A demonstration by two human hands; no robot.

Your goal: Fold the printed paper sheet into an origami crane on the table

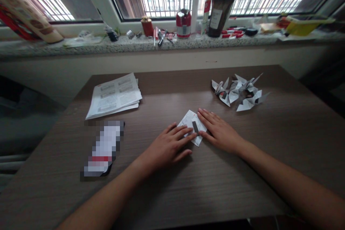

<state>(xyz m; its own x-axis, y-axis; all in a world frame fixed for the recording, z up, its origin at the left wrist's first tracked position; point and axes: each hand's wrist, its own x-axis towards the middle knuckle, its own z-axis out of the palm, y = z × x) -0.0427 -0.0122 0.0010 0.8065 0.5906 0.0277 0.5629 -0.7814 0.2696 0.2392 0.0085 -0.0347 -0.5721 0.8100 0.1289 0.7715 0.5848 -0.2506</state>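
Observation:
A small folded piece of printed paper [191, 120] lies flat near the middle of the brown wooden table [283, 133]. My left hand [168, 146] rests on its left edge with fingers stretched out flat. My right hand [219, 130] presses on its right edge, fingers also flat and together. Neither hand grips anything; both hold the paper down against the table.
A stack of printed sheets [114, 96] lies at the far left. A blurred dark object [104, 150] lies left of my left hand. Several folded paper cranes [239, 92] sit at the far right. The stone windowsill [134, 45] carries a red can [183, 23], bottles and clutter.

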